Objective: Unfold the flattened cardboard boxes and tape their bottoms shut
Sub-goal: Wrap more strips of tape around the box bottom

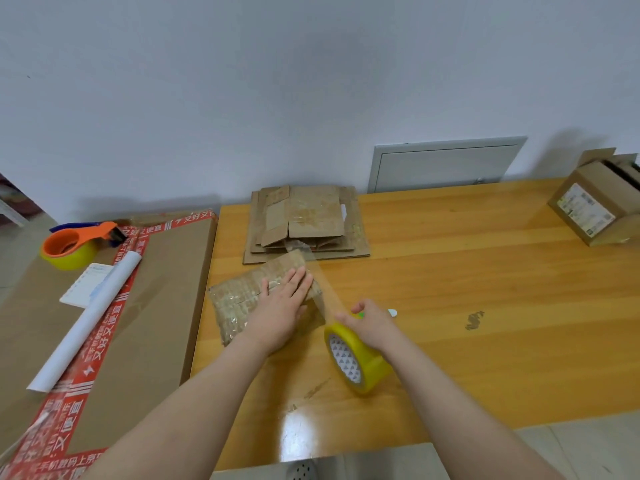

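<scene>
A small cardboard box (239,299), covered in old clear tape, stands on the wooden table (485,271) in front of me. My left hand (280,306) lies flat on its top with straight fingers, pressing a strip of clear tape (322,289) down. The strip runs from the box's far edge down to a yellow tape roll (356,358). My right hand (374,323) grips that roll from above, just right of the box. A stack of flattened cardboard boxes (304,223) lies behind, against the wall.
A large flat carton with red printed tape (138,306) lies to the left, carrying an orange tape dispenser (76,244), a white paper roll (86,320) and a notepad (86,285). An open labelled box (595,202) stands at the table's far right.
</scene>
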